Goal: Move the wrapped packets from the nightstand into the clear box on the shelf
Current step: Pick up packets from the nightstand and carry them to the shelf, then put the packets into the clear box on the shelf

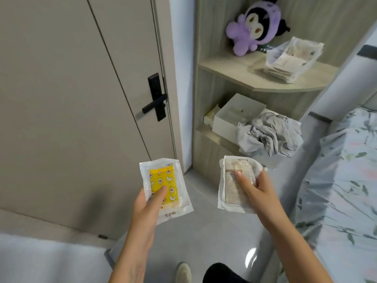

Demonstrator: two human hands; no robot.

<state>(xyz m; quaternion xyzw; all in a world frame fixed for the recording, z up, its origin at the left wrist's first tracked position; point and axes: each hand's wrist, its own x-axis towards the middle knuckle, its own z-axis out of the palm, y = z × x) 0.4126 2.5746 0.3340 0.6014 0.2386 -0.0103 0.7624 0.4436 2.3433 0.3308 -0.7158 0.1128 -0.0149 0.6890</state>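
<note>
Wrapped packets fill both hands above the grey floor: the left hand pinches a yellow patterned packet, thumb on its face, long axis running away from the person and leaning slightly left; the right hand grips a pale printed packet, long axis likewise pointing away. Ahead, the clear box, already stacked with packets, sits near the front right edge of the upper shelf, beside a purple plush toy.

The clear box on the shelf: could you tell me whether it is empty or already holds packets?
Already holding packets. The clear box shows a stack of flat wrapped packets through its walls.
</note>
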